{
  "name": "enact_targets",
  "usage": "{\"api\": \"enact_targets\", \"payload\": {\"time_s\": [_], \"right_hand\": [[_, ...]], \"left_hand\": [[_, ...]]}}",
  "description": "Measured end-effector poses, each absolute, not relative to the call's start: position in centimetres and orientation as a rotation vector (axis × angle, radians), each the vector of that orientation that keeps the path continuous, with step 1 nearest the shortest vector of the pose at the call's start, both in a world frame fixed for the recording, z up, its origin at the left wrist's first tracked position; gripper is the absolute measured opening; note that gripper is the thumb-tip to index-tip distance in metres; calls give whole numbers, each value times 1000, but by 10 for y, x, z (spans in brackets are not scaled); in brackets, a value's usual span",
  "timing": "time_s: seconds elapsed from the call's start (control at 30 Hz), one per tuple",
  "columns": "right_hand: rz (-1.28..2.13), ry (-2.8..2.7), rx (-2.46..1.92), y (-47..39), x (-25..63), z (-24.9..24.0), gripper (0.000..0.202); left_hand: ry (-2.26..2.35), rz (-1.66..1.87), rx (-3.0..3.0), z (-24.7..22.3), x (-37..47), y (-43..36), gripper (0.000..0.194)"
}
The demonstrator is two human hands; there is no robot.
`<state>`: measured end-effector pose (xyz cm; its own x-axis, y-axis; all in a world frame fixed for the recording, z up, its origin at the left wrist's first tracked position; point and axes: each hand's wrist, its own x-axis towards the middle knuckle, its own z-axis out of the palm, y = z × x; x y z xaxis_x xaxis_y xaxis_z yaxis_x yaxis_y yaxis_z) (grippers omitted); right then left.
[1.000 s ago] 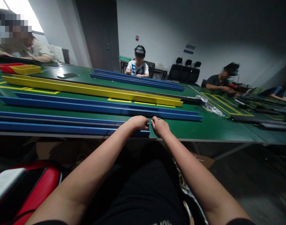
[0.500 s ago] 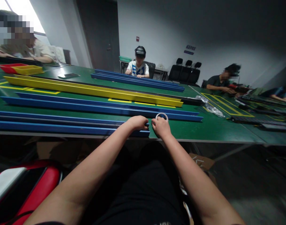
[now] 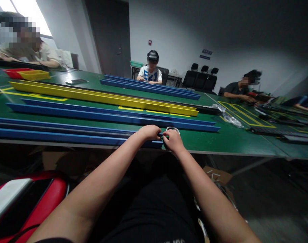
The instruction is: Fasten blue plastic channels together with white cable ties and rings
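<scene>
My left hand (image 3: 152,132) is closed, its fingers curled over the right end of the nearest blue channel rail (image 3: 133,141). Whatever it pinches there is too small to make out. Close beside it, thumb and finger almost meeting the left hand's fingertips, is my right hand (image 3: 174,141), with its fingers bent. A white ring that looks like a roll of tape (image 3: 178,130) shows behind the right knuckles, tilted and partly hidden by the hand. Behind both hands lies a second blue channel rail (image 3: 113,116), running across the table.
A yellow channel rail (image 3: 98,98) and more blue rails (image 3: 154,88) lie farther back on the green table (image 3: 235,141). Clear plastic wrapping (image 3: 232,120) sits right of centre. Red and yellow trays (image 3: 34,75) stand at left. Several people work around the table. A red seat (image 3: 46,202) is at lower left.
My right hand has moved slightly closer to the left, and the white ring has tipped flatter. My left hand stays at the rail end. The whole view has shifted a little.
</scene>
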<state>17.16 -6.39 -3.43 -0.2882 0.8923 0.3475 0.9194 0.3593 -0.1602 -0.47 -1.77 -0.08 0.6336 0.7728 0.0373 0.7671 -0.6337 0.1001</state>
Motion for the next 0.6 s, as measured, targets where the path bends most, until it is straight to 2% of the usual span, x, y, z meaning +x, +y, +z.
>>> {"api": "enact_targets", "payload": {"time_s": [0.6], "right_hand": [[80,-2066,-1582,-60,169,-46,11]], "left_hand": [[1329,141,2757,-4,-5,-16,33]]}}
